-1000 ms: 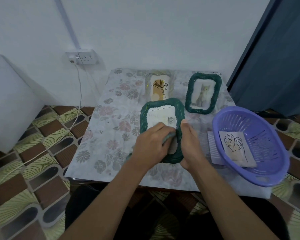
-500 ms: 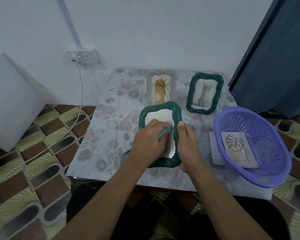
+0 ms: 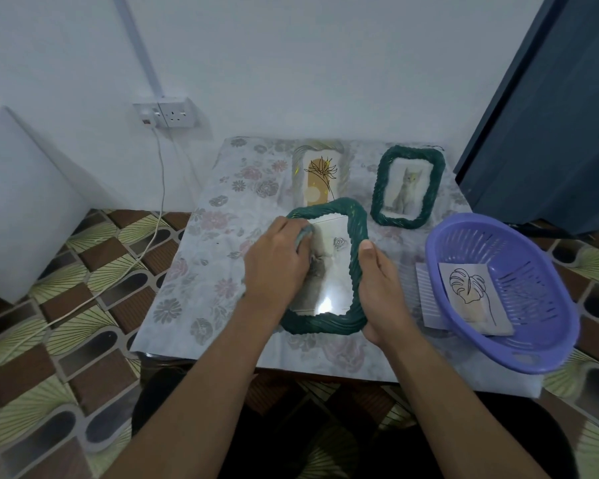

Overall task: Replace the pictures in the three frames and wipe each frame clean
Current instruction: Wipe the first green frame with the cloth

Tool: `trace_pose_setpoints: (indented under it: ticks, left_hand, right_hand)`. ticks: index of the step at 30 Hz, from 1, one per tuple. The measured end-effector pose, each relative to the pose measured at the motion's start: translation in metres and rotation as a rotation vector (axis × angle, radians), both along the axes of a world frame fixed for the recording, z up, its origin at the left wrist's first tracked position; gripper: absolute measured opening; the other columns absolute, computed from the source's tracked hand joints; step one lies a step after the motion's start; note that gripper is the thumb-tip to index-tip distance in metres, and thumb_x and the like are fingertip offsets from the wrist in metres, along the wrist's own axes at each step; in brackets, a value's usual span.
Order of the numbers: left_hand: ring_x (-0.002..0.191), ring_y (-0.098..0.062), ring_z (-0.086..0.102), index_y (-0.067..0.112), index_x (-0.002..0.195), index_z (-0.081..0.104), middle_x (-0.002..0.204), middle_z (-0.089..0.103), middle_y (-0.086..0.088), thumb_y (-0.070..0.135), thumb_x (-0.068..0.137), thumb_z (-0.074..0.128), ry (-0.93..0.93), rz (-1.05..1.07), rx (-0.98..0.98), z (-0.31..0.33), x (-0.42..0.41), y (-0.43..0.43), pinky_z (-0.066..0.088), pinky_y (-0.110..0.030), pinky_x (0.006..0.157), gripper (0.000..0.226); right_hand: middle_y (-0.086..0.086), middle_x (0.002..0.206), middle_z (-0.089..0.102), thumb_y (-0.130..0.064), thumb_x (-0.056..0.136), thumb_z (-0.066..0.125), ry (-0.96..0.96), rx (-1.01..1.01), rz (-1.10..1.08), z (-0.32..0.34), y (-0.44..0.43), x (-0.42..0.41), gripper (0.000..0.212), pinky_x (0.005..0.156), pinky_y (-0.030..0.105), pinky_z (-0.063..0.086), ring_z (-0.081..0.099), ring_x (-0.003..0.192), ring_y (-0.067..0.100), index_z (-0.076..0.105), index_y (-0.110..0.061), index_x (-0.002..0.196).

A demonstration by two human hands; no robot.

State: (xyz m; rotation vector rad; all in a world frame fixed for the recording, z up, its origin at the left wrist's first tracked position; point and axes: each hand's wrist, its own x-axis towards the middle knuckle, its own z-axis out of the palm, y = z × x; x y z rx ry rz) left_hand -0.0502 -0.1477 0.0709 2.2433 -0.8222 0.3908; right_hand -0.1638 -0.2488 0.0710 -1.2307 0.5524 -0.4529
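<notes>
Three picture frames lie on the floral-covered table. I see the nearest green woven frame flat between both hands. Left hand: fingers curled round a grey-green cloth, pressed on the glass at the frame's upper left corner. Right hand: clamped on the frame's right rim, thumb on top. Behind it lie the pale frame with a flower drawing and the green cat frame. To the right, a purple basket holds a leaf drawing.
</notes>
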Motion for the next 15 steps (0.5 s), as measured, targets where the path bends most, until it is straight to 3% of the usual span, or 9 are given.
trace_pose_setpoints:
  ticks: [2, 5, 9, 12, 15]
  left_hand:
    - [0.076, -0.029, 0.064, 0.013, 0.104, 0.071, 0.098, 0.067, -0.005, 0.021, 0.093, 0.059, -0.007, 0.009, -0.013, 0.002, -0.006, -0.004, 0.046, -0.03, 0.059, 0.018]
    - [0.074, -0.026, 0.065, 0.012, 0.102, 0.071, 0.096, 0.067, -0.004, 0.023, 0.092, 0.053, -0.061, -0.109, -0.048, 0.0, -0.021, -0.006, 0.052, -0.032, 0.057, 0.023]
    - [0.073, -0.017, 0.062, 0.014, 0.107, 0.071, 0.093, 0.065, 0.001, 0.021, 0.096, 0.054, -0.065, -0.37, -0.054, -0.008, -0.045, 0.003, 0.051, -0.029, 0.058, 0.022]
    - [0.075, -0.012, 0.059, 0.018, 0.108, 0.07, 0.092, 0.062, 0.004, 0.021, 0.093, 0.055, -0.031, -0.484, 0.012, -0.017, -0.049, 0.013, 0.048, -0.029, 0.057, 0.021]
    - [0.076, -0.005, 0.056, 0.02, 0.105, 0.071, 0.091, 0.061, 0.011, 0.017, 0.09, 0.063, 0.016, -0.54, 0.049, -0.019, -0.041, 0.023, 0.046, -0.023, 0.062, 0.018]
  right_hand:
    - [-0.011, 0.094, 0.077, -0.027, 0.109, 0.033, 0.011, -0.045, -0.02, 0.002, 0.001, 0.003, 0.033, 0.075, 0.018, 0.056, 0.071, 0.093, 0.004, 0.066, -0.024, 0.103]
    - [0.026, 0.114, 0.065, -0.033, 0.109, 0.036, 0.023, -0.053, -0.059, 0.002, 0.005, 0.004, 0.037, 0.096, 0.052, 0.053, 0.063, 0.108, 0.039, 0.068, -0.014, 0.106]
    - [0.038, 0.115, 0.057, -0.033, 0.108, 0.038, 0.037, -0.004, -0.077, 0.001, 0.001, 0.003, 0.042, 0.09, 0.056, 0.052, 0.061, 0.091, 0.029, 0.06, 0.003, 0.107]
    - [0.029, 0.111, 0.066, -0.032, 0.108, 0.038, 0.043, 0.058, -0.095, 0.003, -0.005, 0.003, 0.039, 0.092, 0.056, 0.052, 0.065, 0.093, 0.031, 0.068, -0.009, 0.1]
    - [0.031, 0.114, 0.063, -0.033, 0.108, 0.038, 0.038, 0.045, -0.096, 0.004, -0.007, 0.006, 0.04, 0.095, 0.059, 0.049, 0.064, 0.093, 0.031, 0.065, -0.005, 0.099]
